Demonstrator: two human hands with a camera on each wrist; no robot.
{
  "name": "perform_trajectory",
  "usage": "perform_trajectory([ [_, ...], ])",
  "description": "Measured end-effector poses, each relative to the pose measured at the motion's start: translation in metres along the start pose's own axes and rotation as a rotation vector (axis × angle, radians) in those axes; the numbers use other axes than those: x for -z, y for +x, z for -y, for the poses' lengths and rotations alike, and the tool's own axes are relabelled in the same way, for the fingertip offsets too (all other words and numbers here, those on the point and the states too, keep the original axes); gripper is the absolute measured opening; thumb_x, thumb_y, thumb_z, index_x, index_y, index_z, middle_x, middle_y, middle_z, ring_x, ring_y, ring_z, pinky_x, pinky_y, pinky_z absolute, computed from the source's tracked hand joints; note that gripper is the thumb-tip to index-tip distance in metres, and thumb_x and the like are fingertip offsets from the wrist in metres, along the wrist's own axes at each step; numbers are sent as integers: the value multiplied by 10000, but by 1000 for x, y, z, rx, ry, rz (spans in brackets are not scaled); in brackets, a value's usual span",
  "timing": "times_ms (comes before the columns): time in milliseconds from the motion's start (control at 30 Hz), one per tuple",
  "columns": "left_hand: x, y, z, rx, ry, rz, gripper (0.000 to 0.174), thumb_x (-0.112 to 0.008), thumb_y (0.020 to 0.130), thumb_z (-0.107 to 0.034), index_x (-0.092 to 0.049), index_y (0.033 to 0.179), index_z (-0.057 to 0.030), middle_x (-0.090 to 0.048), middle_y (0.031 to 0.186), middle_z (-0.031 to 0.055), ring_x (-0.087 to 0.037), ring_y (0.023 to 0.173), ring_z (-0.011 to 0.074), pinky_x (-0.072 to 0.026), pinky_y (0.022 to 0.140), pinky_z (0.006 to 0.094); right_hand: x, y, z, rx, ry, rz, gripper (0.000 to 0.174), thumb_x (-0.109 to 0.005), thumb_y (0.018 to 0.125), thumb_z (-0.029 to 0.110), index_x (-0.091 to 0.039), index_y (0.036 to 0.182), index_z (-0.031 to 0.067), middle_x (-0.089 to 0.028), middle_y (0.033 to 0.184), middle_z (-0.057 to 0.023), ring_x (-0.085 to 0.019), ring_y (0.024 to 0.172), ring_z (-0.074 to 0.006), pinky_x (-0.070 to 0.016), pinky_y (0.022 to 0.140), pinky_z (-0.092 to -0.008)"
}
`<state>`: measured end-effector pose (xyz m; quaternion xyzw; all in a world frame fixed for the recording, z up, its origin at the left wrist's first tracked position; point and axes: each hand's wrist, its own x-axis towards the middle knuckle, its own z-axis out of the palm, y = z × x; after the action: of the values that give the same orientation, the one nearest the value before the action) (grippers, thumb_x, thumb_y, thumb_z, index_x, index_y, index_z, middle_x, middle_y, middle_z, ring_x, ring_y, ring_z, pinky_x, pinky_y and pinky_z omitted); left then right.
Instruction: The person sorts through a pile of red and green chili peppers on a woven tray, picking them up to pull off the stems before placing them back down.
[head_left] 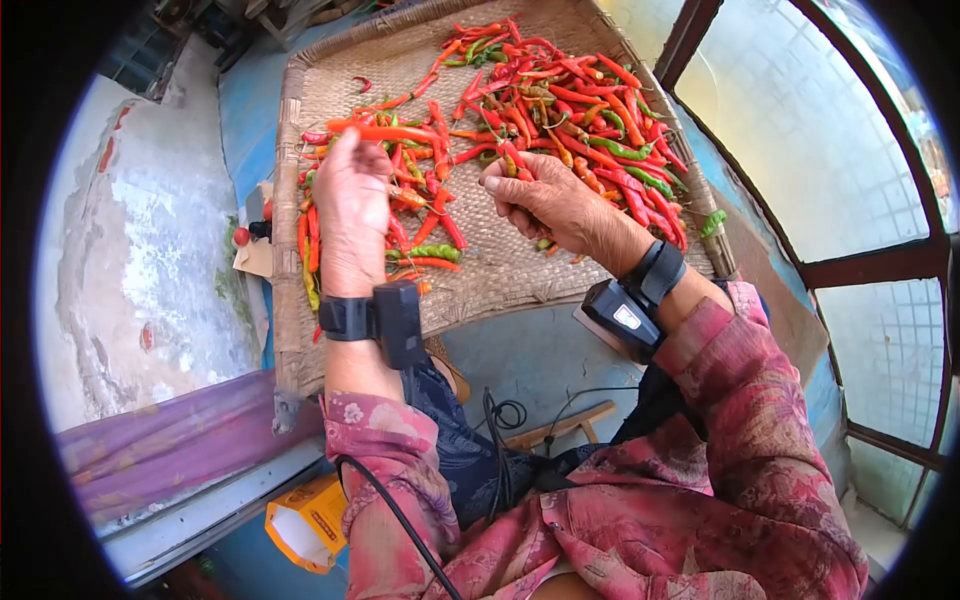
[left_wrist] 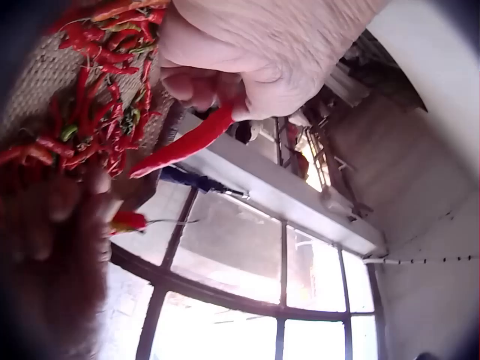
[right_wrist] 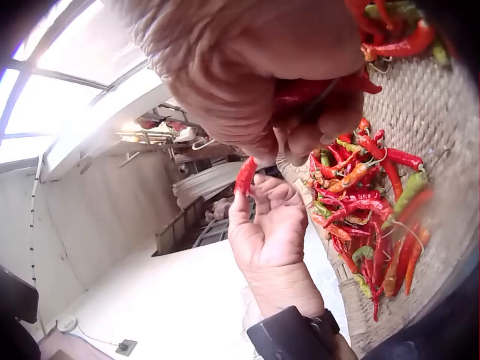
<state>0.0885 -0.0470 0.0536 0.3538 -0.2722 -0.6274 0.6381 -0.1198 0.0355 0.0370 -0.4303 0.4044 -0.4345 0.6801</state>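
Note:
Between the thumb and fingers of my left hand [head_left: 355,205] a long red chili pepper [left_wrist: 191,142] is pinched, its tip pointing away from the hand in the left wrist view. My right hand [head_left: 565,205] curls round red chili peppers [right_wrist: 300,91], partly hidden by the fingers. Both hands are raised over a shallow woven tray [head_left: 485,275], the left over a smaller heap of chilies [head_left: 440,205], the right by the near left side of a larger heap [head_left: 600,110]. Red pods dominate both heaps, with some orange and green ones.
A wood-framed window [head_left: 800,130] runs along the right, and a patchy whitewashed wall [head_left: 170,250] stands at the left. Below the tray are black cables [head_left: 500,410] and a piece of wood [head_left: 560,428]. An orange box [head_left: 312,520] lies at the lower left near purple cloth [head_left: 180,440].

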Motion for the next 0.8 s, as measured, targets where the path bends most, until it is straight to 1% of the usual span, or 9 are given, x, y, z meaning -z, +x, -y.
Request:
perform_trajectory([
  [100, 11, 11, 2, -17, -53, -201, 126, -626, 825, -155, -552, 823, -53, -559, 711, 35, -547, 669, 115, -463, 600, 225, 3, 1, 2, -40, 86, -67, 161, -561, 875, 178, -534, 947, 37, -499, 645, 5, -452, 490, -52, -351, 406, -199],
  [233, -14, -23, 20, 132, 278, 112, 266, -610, 849, -194, -555, 1052, -30, -600, 917, 56, -555, 696, 99, -461, 602, 212, 1, 4, 1, -52, 116, -52, 138, -513, 878, 105, -524, 984, 18, -543, 713, -19, -482, 521, -64, -401, 441, -202],
  [300, -37, -46, 30, 138, 594, 363, 244, -592, 863, -200, -584, 1045, -39, -601, 841, 21, -536, 666, 77, -447, 604, 219, -1, 5, 0, -41, 195, -73, 152, -505, 879, 102, -524, 1002, 14, -558, 733, -26, -498, 535, -71, -420, 457, -206],
  [433, -40, -53, 44, 61, 826, 454, 214, -605, 842, -188, -628, 945, -2, -606, 717, 12, -510, 605, 55, -429, 527, 237, -1, 1, 4, -86, 42, 20, 204, -498, 896, 133, -514, 1054, 5, -587, 763, -43, -564, 610, -103, -480, 532, -233],
  [533, -43, -45, 36, -273, 985, 305, 187, -603, 840, -185, -644, 910, -16, -606, 683, -2, -510, 598, 49, -430, 547, 236, -5, 0, 3, -91, 207, -39, 187, -498, 910, 172, -505, 1007, 12, -592, 776, -47, -580, 631, -118, -490, 553, -254],
  [633, -36, -30, 5, -300, 993, 69, 207, -604, 834, -194, -647, 906, -5, -620, 727, 15, -544, 660, 76, -451, 623, 249, 0, 1, 3, -46, 261, -219, 200, -506, 902, 204, -515, 999, 29, -576, 730, -52, -565, 593, -123, -484, 521, -255],
  [700, -9, -6, -5, -500, 969, 26, 228, -589, 854, -196, -610, 987, -13, -591, 828, 1, -533, 738, 77, -441, 694, 218, 7, 1, 3, -69, 253, -282, 172, -512, 896, 192, -514, 971, 37, -569, 721, -52, -559, 587, -121, -480, 508, -266],
  [733, -5, -4, -8, -710, 1073, -101, 278, -586, 854, -207, -587, 1036, 3, -600, 868, 44, -554, 782, 123, -454, 747, 258, 7, 1, 4, -80, 261, -259, 154, -526, 889, 191, -514, 937, 46, -562, 711, -48, -542, 565, -113, -470, 489, -268],
  [800, -7, -8, -12, -834, 1258, -164, 323, -598, 837, -216, -561, 1070, 4, -598, 944, 100, -571, 830, 166, -459, 766, 286, 6, 2, 5, -84, 243, -212, 162, -519, 898, 188, -514, 964, 40, -562, 724, -40, -528, 565, -104, -462, 501, -258],
])
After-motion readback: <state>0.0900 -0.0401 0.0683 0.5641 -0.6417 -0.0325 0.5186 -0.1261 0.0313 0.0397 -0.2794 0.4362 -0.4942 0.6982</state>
